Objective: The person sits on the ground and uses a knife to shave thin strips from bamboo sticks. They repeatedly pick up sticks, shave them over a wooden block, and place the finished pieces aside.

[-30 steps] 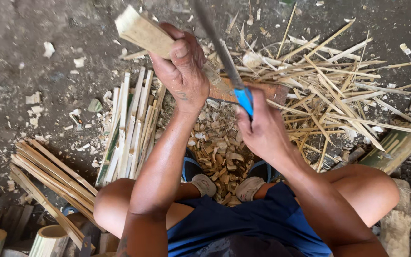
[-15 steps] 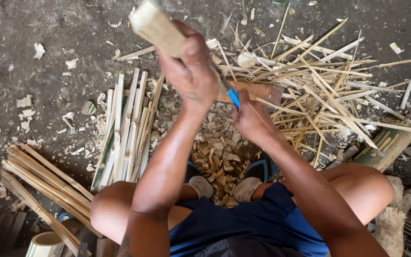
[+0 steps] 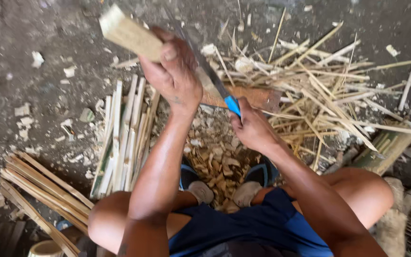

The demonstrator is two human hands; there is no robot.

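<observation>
My left hand (image 3: 174,78) grips a pale length of split bamboo (image 3: 128,32), held up and slanting to the upper left. My right hand (image 3: 251,127) is closed on the blue handle of a long knife (image 3: 215,81), whose dark blade rises along the bamboo just right of my left hand. Both hands are raised over a heap of small bamboo chips (image 3: 215,157) between my feet. I am squatting, knees spread, in blue shorts.
A bundle of cut bamboo slats (image 3: 124,138) lies left of my arm, with another stack (image 3: 44,190) at the lower left. A tangle of thin bamboo splints (image 3: 329,95) covers the ground on the right. Chips litter the dark dirt floor (image 3: 48,57).
The knife dropped low against the bamboo half a second ago and has risen again. My left hand and the bamboo shifted slightly right and down.
</observation>
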